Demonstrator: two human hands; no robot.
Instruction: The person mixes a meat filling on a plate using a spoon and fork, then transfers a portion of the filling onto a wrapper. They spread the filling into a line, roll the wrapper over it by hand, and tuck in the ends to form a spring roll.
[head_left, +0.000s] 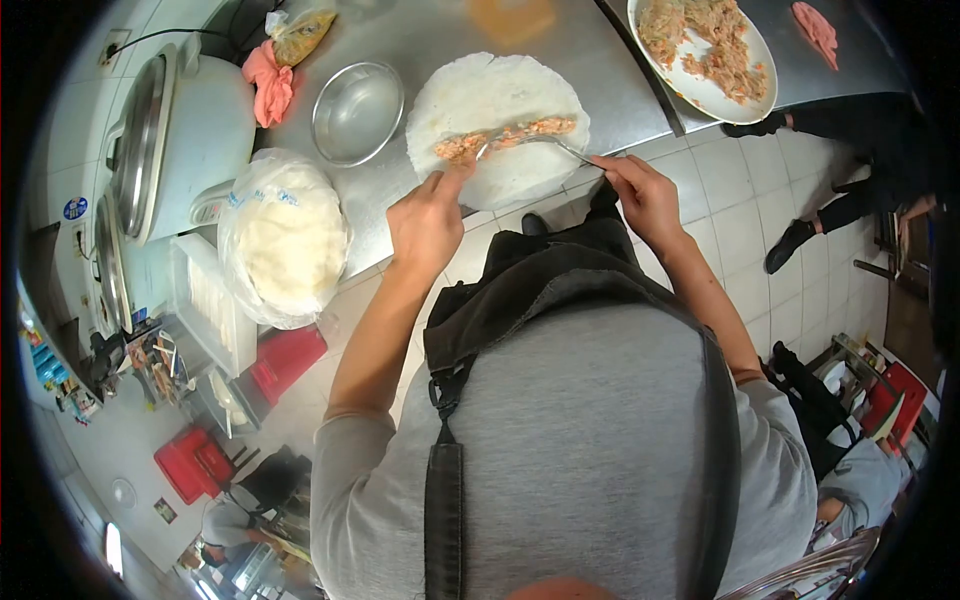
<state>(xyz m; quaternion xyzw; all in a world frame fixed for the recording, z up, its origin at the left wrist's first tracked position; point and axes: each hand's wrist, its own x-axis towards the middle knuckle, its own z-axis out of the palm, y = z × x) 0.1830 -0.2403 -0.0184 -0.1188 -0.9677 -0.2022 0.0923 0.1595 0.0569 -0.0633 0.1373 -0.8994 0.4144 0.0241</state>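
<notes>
White round wrapper (497,100), orange filling strip (505,137) | right hand (645,195) grips fork (540,142) | left hand (428,222) fingertips press wrapper

Plate (757,70) cut off at top edge, fork (540,140) tines buried in filling (505,137), orange object (512,17) blurred

Even bright indoor light; soft glare on steel counter (420,40); strong fisheye curvature, black vignette corners, blurred edges.
</notes>
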